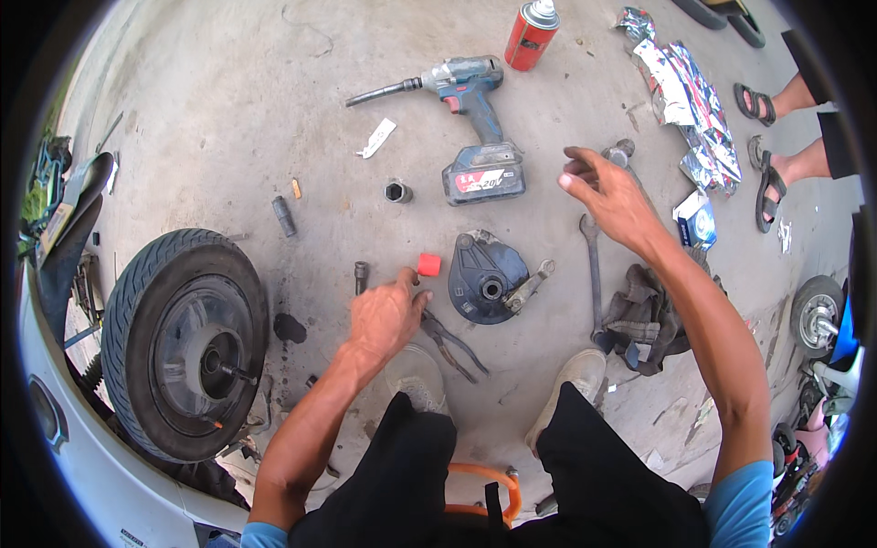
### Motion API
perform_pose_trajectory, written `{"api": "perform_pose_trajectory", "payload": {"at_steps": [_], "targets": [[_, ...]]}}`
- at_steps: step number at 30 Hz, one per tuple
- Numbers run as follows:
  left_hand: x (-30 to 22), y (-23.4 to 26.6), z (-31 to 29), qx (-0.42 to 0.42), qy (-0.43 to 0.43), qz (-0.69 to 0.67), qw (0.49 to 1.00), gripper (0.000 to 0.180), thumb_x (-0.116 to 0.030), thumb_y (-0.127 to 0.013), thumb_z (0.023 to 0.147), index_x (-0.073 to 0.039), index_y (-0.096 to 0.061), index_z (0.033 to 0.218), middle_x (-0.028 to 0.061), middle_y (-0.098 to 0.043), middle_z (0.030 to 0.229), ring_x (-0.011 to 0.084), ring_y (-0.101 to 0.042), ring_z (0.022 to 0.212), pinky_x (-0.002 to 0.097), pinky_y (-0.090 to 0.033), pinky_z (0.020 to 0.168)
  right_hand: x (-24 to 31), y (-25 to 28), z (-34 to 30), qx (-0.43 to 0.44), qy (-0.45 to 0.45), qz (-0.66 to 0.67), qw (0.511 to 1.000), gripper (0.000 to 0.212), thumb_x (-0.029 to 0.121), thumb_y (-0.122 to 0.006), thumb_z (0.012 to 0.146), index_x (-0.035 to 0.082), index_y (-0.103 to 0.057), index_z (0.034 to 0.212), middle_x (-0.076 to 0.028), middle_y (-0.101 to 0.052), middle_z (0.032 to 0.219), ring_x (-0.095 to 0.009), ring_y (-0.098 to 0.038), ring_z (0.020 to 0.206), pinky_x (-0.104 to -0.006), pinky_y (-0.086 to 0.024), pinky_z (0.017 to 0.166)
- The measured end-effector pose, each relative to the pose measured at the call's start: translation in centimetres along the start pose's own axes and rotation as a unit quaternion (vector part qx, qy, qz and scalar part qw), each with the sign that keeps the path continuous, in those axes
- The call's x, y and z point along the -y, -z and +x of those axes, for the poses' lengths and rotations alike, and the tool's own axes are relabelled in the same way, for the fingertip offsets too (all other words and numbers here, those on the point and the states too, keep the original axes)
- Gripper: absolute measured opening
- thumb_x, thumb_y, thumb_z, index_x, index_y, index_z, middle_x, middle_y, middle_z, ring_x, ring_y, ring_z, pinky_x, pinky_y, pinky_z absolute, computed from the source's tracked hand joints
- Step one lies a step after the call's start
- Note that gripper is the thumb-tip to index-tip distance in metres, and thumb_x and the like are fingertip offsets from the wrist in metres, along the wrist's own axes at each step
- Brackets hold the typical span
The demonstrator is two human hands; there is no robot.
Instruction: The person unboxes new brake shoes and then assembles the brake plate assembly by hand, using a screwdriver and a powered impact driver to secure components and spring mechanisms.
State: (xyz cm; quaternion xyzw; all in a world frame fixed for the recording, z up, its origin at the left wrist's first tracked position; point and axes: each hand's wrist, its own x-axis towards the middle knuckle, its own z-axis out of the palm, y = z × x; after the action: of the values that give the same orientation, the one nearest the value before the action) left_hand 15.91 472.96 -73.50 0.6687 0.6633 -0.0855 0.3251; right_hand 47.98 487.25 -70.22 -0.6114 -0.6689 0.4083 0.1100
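Note:
My left hand (388, 315) is low over the concrete, thumb and index finger apart with nothing seen between them; its other fingers are partly hidden. Just beyond its fingertip is a small red cap (428, 265). A dark socket (362, 276) stands beside the hand, and pliers (448, 345) lie with their jaws near the thumb. My right hand (607, 196) hovers with fingers loosely bent and apart, holding nothing. Near it are a hammer-like tool (623, 153) and a wrench (594, 274). Between my hands lies a round brake drum cover (489, 279) with a lever arm.
A scooter wheel (187, 342) leans at left by a pale vehicle body (100, 457). Ahead are a cordless impact wrench (475, 110), a large socket (397, 191) and a red spray can (532, 36). Foil packaging (690, 110), a dark rag (644, 320) and another person's sandalled feet (776, 178) are at right.

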Motion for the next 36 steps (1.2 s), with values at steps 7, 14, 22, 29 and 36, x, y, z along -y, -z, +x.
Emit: {"api": "perform_pose_trajectory", "payload": {"at_steps": [7,14,22,29,36], "targets": [[-1.2,-3.6,-1.8,-0.012,0.055,-0.015,0.998,0.050,-0.038,-0.076,0.088,-0.002,-0.059,0.119,0.0172,-0.072,0.076,0.0378,-0.072,0.074,0.0478,-0.057,0.066,1.5,-4.0,14.4,0.044,-0.085,0.067,0.993,0.074,0.051,-0.074,0.090,-0.009,-0.060,0.132,-0.021,-0.068,0.118,-0.027,-0.067,0.107,-0.0393,-0.052,0.095],[-0.2,-4.2,-3.2,-0.078,0.051,-0.044,0.995,0.060,-0.037,-0.081,0.082,-0.002,-0.057,0.125,0.0168,-0.067,0.099,0.0346,-0.070,0.089,0.0460,-0.058,0.067,4.2,-8.2,17.6,0.110,-0.150,0.359,0.915,0.029,0.019,-0.081,0.089,0.000,-0.071,0.108,-0.008,-0.070,0.093,-0.017,-0.067,0.075,-0.0311,-0.057,0.065],[0.1,-3.7,-0.7,-0.215,-0.046,-0.074,0.973,0.058,-0.027,-0.082,0.082,-0.006,-0.056,0.129,0.0129,-0.057,0.113,0.0320,-0.062,0.105,0.0442,-0.056,0.080,7.0,-3.8,12.3,0.045,-0.074,0.366,0.927,0.028,0.023,-0.077,0.092,0.001,-0.065,0.105,-0.003,-0.064,0.086,-0.013,-0.061,0.066,-0.0278,-0.052,0.057],[1.3,-3.6,2.2,-0.188,-0.033,-0.031,0.981,0.039,-0.023,-0.076,0.086,-0.007,-0.060,0.118,0.0113,-0.059,0.117,0.0330,-0.064,0.104,0.0454,-0.056,0.081,6.2,1.9,-0.7,-0.019,-0.043,0.437,0.898,0.029,0.027,-0.071,0.097,0.003,-0.059,0.109,-0.007,-0.060,0.082,-0.016,-0.059,0.067,-0.0316,-0.047,0.058],[-0.8,-1.5,-2.2,-0.103,0.047,0.023,0.993,0.044,-0.034,-0.076,0.089,-0.006,-0.058,0.117,0.0182,-0.069,0.095,0.0366,-0.069,0.090,0.0482,-0.055,0.074,0.9,2.6,-16.5,-0.187,-0.104,0.423,0.880,0.032,0.030,-0.069,0.098,0.000,-0.062,0.105,-0.007,-0.060,0.077,-0.015,-0.057,0.061,-0.0291,-0.047,0.055]]}}
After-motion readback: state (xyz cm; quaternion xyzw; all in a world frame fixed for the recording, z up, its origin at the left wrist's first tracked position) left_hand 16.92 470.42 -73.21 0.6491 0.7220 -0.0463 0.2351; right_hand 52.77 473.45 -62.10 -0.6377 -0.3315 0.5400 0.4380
